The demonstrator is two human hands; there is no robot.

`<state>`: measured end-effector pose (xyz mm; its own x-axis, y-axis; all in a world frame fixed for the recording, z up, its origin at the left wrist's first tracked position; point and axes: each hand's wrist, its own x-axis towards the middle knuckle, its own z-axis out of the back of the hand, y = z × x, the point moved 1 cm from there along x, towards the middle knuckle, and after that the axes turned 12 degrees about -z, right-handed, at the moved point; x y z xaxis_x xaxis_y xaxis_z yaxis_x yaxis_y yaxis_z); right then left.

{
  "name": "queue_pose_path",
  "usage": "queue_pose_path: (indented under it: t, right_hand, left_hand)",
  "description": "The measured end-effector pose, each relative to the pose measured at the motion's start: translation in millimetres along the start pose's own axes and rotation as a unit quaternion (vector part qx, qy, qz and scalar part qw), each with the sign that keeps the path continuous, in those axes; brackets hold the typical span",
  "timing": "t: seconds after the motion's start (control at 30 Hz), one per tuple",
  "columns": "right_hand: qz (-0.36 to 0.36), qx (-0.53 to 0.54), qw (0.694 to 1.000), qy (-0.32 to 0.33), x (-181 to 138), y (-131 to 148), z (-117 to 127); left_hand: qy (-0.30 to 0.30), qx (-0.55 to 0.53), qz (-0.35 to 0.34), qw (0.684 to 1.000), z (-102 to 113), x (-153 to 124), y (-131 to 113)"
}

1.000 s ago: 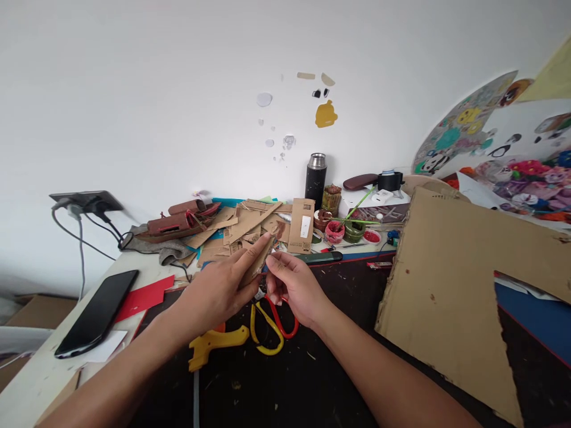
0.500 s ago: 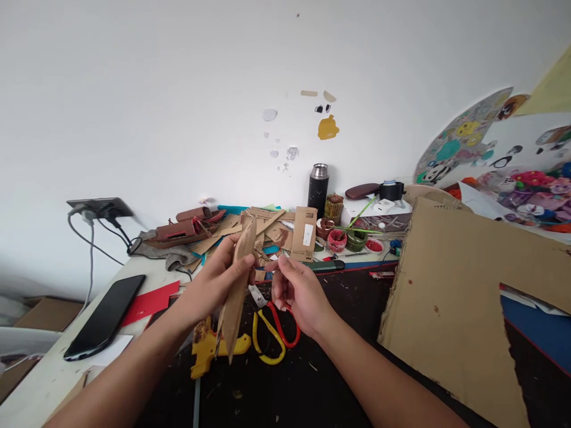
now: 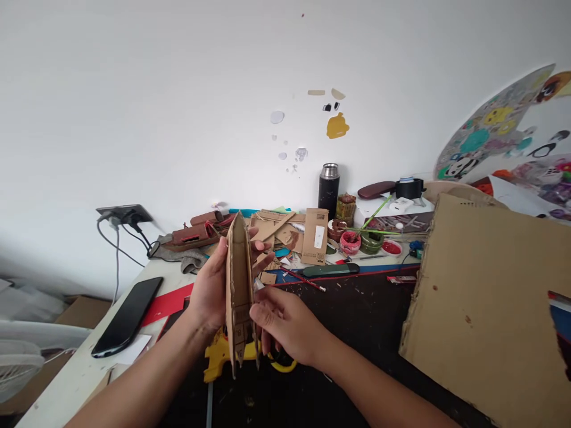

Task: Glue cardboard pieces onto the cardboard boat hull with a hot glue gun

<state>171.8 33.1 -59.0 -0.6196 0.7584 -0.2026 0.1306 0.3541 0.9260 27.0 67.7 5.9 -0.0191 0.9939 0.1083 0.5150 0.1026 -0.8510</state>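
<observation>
Held over the dark mat is a narrow cardboard boat-shaped hull (image 3: 241,267), its pointed end away from me and its hollow inside facing me. My left hand (image 3: 212,285) holds it from the left and beneath, with fingertips showing past its right side. With the thumb on its right wall near the lower end, my right hand (image 3: 289,324) pinches that wall; some of its fingers are hidden. Beneath the hull lies a yellow glue gun (image 3: 215,359), partly covered. A yellow scissors handle (image 3: 283,364) shows under my right hand.
A large cardboard sheet (image 3: 482,309) covers the right side. Cardboard scraps (image 3: 272,229), a box cutter (image 3: 332,270), paint jars (image 3: 350,242) and a black flask (image 3: 329,193) line the back. A phone (image 3: 127,315) lies at left, beside a brown model boat (image 3: 194,233).
The hull has turned from its side so its hollow inside faces me. My right hand, earlier apart from it, has come down and left onto its right wall. The view has shifted left.
</observation>
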Motion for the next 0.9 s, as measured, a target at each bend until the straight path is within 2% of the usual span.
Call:
queue_pose_path:
  t: [0.17,0.3,0.53,0.73,0.9]
  right_hand:
    - [-0.018,-0.003,0.999,0.026,1,-4,-4]
    - [-0.005,-0.006,1.0,-0.004,1,-2,-1]
    - [0.009,-0.053,0.996,-0.071,-1,1,5]
    - [0.01,-0.089,0.993,-0.076,1,-8,6]
    - [0.007,-0.115,0.99,-0.084,-1,-3,7]
  left_hand:
    - [0.013,-0.004,0.021,1.0,-1,-3,6]
    - [0.025,0.03,0.025,0.999,4,1,5]
    - [-0.02,0.107,-0.011,0.994,13,9,-3]
    - [-0.022,0.113,-0.008,0.993,14,8,1]
    - [0.003,0.163,-0.053,0.985,15,6,0]
